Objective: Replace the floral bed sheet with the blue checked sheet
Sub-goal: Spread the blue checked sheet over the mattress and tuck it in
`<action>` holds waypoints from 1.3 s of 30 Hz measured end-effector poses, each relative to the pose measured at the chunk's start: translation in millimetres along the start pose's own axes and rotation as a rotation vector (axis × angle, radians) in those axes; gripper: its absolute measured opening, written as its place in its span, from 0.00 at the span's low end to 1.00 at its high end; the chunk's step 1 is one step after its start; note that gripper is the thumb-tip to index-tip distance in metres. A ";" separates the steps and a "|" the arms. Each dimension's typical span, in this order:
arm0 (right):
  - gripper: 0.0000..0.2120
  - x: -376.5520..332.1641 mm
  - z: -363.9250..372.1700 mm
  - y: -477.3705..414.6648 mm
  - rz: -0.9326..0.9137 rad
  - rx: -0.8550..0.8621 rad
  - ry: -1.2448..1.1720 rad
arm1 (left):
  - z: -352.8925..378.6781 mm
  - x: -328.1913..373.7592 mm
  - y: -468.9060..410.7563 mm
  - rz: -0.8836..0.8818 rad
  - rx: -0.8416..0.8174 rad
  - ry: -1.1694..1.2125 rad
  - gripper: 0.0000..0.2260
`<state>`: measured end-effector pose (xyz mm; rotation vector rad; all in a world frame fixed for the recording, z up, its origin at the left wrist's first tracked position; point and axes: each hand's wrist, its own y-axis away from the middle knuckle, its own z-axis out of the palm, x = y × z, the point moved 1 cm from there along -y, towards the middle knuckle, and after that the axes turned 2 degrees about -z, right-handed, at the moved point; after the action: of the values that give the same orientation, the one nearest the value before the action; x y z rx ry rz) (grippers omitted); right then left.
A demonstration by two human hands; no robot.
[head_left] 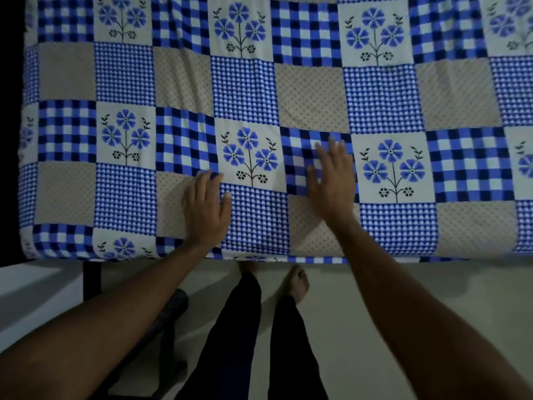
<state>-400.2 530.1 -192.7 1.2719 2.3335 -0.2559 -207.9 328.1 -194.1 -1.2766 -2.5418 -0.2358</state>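
Nearest to me are my two bare forearms, and between them my legs (230,327) in dark trousers, standing on the pale floor (360,298) close against the near edge of the bed (92,280).

I take the patchwork cloth spread over the whole mattress for the blue checked sheet (383,93); it also has small flower squares. I cannot see any other, floral sheet from here. The sheet already hangs a little over the near edge and wraps around the near left corner.

Both hands lie palm down on it with the fingers straight and a little spread, and they pinch nothing. My left hand (206,209) rests near the near edge. My right hand (331,180) is just beside it and a little farther in; it looks slightly blurred.

I judge the step in hand to be smoothing the sheet, so the task seems nearly done. Soft ripples show in the checked squares around my hands. To do this well, I should keep the palms flat and press lightly. I should slide the hands apart, one toward each end of the bed, so the slack goes to the sides. If both hands push the same way, the whole sheet can slip and the overhang becomes uneven. After that the near edge wants a look, and maybe a tuck.
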 end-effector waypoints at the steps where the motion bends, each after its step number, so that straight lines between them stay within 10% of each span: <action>1: 0.26 23.1 -7.7 -11.7 0.083 -0.015 0.059 | 6.6 17.1 -12.1 0.036 0.026 0.037 0.19; 12: 0.31 -77.9 66.0 120.3 -0.113 -0.396 0.049 | 45.2 139.4 -140.3 0.411 -0.190 -0.081 0.24; 18: 0.24 -59.9 59.0 124.9 -0.211 -0.325 -0.273 | 68.9 120.8 -142.1 0.558 -0.295 -0.286 0.27; 25: 0.21 7.3 7.7 -11.0 -0.137 0.073 -0.055 | 36.6 44.0 -43.7 0.381 -0.216 -0.268 0.27; 30: 0.31 -1.2 23.7 -86.0 0.058 -0.175 0.227 | 17.7 -24.4 24.4 0.126 -0.207 -0.295 0.28; 39: 0.29 -180.7 135.1 84.5 -0.591 -0.499 0.249 | -5.3 -96.8 127.7 -0.124 0.001 -0.282 0.20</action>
<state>-204.6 391.9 -218.3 0.3803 2.7000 0.3066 -49.4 329.3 -218.3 -1.2285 -2.8616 -0.0840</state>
